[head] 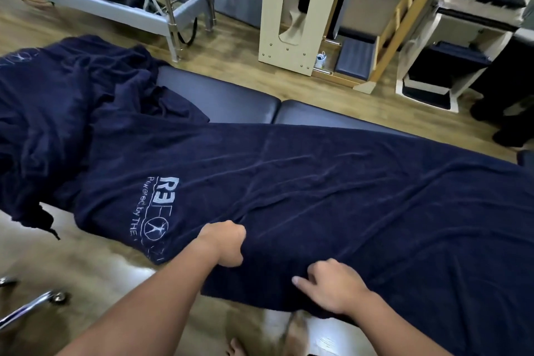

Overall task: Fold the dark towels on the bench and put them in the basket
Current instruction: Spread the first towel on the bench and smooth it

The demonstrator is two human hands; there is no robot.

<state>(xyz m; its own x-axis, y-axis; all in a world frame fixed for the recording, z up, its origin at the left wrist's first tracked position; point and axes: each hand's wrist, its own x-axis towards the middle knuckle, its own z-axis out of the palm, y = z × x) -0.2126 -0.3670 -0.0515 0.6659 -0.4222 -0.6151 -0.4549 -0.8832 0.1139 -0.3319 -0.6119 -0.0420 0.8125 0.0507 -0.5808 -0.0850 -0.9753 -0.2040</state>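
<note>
A heap of crumpled dark towels (72, 101) crowds the left end of the padded bench (231, 98). One dark towel (332, 196) lies spread along the bench; the left hand (225, 243) pinches its near edge, the right hand (332, 283) rests beside, fingers loose.

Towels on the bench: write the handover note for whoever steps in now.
Left hand: closed, pinching the near edge of the spread towel.
Right hand: resting on the same edge, fingers loosely curled, grip unclear.
Spread towel lies flat along the bench, logo up. Crumpled towel pile at the left end.
Done: nothing folded.
Left: fold every towel; basket not in view.
</note>
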